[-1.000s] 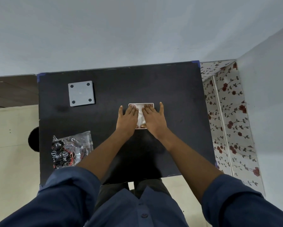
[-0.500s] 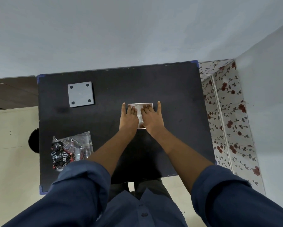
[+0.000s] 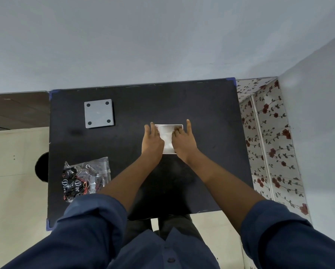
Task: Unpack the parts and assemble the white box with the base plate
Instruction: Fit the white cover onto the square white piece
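A flat white box (image 3: pixel 167 136) lies on the black table (image 3: pixel 207 117), right of its middle. My left hand (image 3: pixel 152 141) rests on the box's left side, fingers reaching along the left edge. My right hand (image 3: pixel 183 141) covers the right side, with its middle fingers curled on the top and its forefinger stretched along the right edge. Both hands grip the box, and a strip of its top shows between them. The grey square base plate (image 3: pixel 98 113), with a dark hole in each corner, lies flat at the far left, apart from the hands.
A clear plastic bag (image 3: pixel 85 177) with black parts and red wires lies near the table's front left. A wall runs behind the table. Flowered panelling (image 3: pixel 267 144) stands close on the right. A dark round object (image 3: pixel 42 167) sits just off the left edge.
Both hands have slid apart from the middle of the box towards its sides, baring more of its top. The right fingers have curled. The box, plate and bag have stayed put.
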